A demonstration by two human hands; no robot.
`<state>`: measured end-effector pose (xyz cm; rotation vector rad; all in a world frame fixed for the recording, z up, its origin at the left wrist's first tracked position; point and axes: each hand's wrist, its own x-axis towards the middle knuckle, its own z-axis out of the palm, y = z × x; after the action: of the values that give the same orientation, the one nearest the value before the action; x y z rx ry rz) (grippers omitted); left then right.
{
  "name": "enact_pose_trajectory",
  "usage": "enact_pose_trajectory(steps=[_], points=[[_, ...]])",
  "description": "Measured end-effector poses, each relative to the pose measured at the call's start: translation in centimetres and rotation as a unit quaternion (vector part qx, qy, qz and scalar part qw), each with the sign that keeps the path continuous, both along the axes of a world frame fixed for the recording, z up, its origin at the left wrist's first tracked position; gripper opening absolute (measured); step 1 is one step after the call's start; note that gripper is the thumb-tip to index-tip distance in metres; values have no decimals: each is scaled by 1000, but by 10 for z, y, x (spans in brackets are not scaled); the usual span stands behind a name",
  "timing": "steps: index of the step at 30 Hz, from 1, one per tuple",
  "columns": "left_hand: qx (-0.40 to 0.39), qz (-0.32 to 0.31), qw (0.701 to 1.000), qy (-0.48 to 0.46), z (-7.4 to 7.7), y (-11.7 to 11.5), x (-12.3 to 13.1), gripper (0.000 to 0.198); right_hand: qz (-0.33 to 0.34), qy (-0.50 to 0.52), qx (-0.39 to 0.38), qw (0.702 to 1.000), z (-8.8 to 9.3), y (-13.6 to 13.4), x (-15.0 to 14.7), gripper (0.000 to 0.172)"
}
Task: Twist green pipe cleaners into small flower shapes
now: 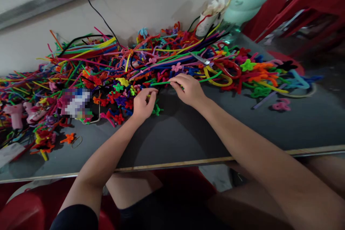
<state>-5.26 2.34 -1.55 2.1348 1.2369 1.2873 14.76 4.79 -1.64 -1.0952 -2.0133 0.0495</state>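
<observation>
Over the front edge of a long heap of fuzzy pipe cleaners, my right hand (187, 88) pinches a green pipe cleaner (160, 83). One end points left towards my other hand, and a green length shows again on the right. My left hand (144, 105) is curled with thumb and finger together. Something small and dark shows by its fingertips, too hidden to name. Just below it lies a green pipe-cleaner flower (157, 110). Yellow and green flower shapes (122, 82) sit left of my hands. Scissors (201, 58) with red and yellow about the handles lie behind my right hand.
The dark table (172, 136) has a pale front edge. Pink glue guns (14, 115) lie at far left, near a loose rubber band (77, 142). A white cup (206, 23) and a green plastic bottle (237, 7) stand at the back right, near red chairs (285, 3).
</observation>
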Motion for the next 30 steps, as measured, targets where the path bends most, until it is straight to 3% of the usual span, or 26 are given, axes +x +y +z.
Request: enact_pose_trajectory(steps=[3, 10, 13, 17, 22, 26, 30], points=[[-3, 67, 997, -38, -4, 5, -1, 23, 30, 16, 11, 999, 0, -1, -1, 25], [52, 6, 998, 38, -5, 5, -1, 22, 50, 26, 35, 998, 3, -6, -5, 21], [-33, -39, 999, 8, -5, 5, -2, 22, 31, 49, 38, 998, 2, -7, -6, 22], [-159, -114, 978, -68, -8, 8, -2, 28, 4, 63, 16, 998, 2, -7, -7, 24], [-215, -128, 959, -137, -9, 11, -2, 30, -23, 81, -60, 995, 6, -11, -13, 24], [-183, -103, 964, -163, -10, 12, -3, 30, -36, 64, -88, 993, 5, -15, -20, 23], [-94, -80, 980, -154, -13, 12, -3, 27, -16, 38, -103, 994, 2, -21, -27, 21]])
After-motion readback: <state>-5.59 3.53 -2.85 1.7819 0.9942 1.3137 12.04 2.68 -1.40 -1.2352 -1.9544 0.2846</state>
